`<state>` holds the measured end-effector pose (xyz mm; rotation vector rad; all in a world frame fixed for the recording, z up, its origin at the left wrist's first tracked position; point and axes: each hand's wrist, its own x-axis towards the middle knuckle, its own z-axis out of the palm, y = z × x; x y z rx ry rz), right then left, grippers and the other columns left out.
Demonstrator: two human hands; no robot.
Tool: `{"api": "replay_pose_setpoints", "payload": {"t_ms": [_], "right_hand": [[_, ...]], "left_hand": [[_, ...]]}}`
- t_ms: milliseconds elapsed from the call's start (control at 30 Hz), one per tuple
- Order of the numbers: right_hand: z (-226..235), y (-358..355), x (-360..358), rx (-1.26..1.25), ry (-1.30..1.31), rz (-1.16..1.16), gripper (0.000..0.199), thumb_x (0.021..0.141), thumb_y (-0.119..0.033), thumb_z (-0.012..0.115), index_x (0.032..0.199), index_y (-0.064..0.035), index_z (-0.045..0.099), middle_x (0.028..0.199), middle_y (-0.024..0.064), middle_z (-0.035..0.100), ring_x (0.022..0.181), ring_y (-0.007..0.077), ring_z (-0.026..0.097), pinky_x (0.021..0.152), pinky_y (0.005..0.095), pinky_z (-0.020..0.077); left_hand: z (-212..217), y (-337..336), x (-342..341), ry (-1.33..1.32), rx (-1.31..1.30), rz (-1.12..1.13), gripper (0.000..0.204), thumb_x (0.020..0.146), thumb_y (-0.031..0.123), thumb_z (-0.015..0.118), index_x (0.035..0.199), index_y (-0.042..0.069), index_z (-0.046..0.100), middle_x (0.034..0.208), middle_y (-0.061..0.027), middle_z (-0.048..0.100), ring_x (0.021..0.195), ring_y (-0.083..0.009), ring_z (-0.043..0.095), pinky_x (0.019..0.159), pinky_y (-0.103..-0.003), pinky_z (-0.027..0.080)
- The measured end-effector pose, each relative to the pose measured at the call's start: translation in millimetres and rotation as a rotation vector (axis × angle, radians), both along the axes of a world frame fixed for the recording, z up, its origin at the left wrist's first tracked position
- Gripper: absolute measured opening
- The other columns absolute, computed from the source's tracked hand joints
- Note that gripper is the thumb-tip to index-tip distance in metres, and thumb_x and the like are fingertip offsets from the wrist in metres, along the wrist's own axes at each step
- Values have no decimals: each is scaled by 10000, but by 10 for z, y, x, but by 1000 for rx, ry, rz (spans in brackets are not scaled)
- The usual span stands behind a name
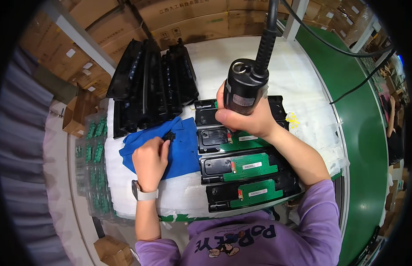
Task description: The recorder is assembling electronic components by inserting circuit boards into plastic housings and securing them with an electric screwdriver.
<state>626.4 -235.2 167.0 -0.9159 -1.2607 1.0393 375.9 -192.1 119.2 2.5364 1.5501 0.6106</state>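
My right hand [258, 120] is wrapped round a black electric screwdriver [246, 88], held upright with its cable rising from the top. It is above the upper end of a column of several black plastic housings [216, 166]. Green circuit boards [261, 165] with white labels lie in these housings; the screwdriver's tip is hidden behind my hand. My left hand [149, 163] rests over a blue cloth [184, 155], thumb and fingers pinched together at a small heap of dark screws [169, 136]. Whatever lies between those fingertips is too small to make out.
Long black housings [148, 88] are stacked at the far left of the white-covered table [214, 57]. Clear trays of green boards [97, 164] stand along its left side. Small yellow bits [293, 120] lie right of the housings. A green conveyor belt [363, 146] runs at the right.
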Motion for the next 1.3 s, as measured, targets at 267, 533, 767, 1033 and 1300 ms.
{"api": "replay_pose_setpoints", "payload": {"t_ms": [267,533,767,1033,1300], "right_hand": [[-88,-53,75,99,72,128,253,713,-81,643,880,-13,466,613,35,499,462,84,462,420,200,368],[25,-139,161,116,205,210,270,673,-8,630,900,6,485,682,41,529,564,65,492,520,183,390],[88,-197,125,168,181,220,334,651,-105,684,887,9,477,632,40,520,543,77,482,508,197,399],[105,-257,119,170,208,251,355,642,-113,702,877,20,472,589,41,510,509,77,474,481,199,396],[83,-262,121,188,190,241,336,647,-103,699,872,19,481,571,35,508,486,67,466,459,190,372]], "left_hand": [[-5,107,-215,90,143,61,93,772,87,599,709,18,593,684,-123,556,670,-296,562,574,-381,442],[36,165,-361,-44,98,54,133,708,56,648,836,27,620,799,-117,580,790,-289,556,665,-357,447],[-103,447,-706,-38,92,-43,204,691,80,675,884,27,634,949,-120,590,931,-309,533,799,-391,407],[-161,468,-690,-150,144,-44,94,678,42,668,738,16,600,788,-99,582,859,-296,522,768,-374,409],[-2,349,-696,-292,-20,-173,85,728,24,621,795,-7,579,789,-108,600,769,-286,555,728,-337,420]]}}
